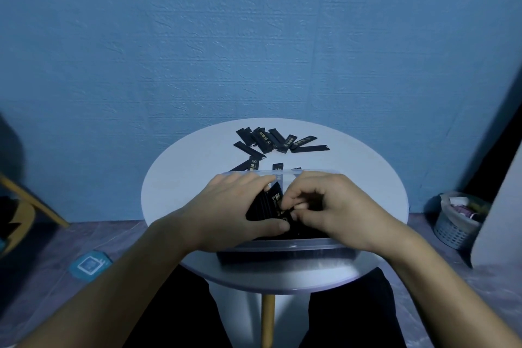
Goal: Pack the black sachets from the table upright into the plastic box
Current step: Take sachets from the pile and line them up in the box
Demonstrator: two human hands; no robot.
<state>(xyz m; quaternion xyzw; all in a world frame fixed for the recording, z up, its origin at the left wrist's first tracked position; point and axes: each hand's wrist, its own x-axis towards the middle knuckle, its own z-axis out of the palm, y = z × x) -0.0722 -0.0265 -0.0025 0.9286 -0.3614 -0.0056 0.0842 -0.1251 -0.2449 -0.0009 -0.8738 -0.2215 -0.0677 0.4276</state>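
A clear plastic box [288, 247] stands at the near edge of the round white table [175, 186]. Both hands are inside it. My left hand [234, 206] presses against a row of black sachets [267, 203] standing on end in the box. My right hand [330, 206] pinches the top of one of those sachets between thumb and fingers. Several loose black sachets [271, 140] lie flat in a heap at the far side of the table. A few more sachets [252, 164] lie just behind the box's far wall.
A blue textured wall stands close behind the table. A grey basket [457, 220] with odds and ends sits on the floor at right, beside a pale panel. A wooden chair leg [34, 200] is at left, and a blue card [90, 264] lies on the floor.
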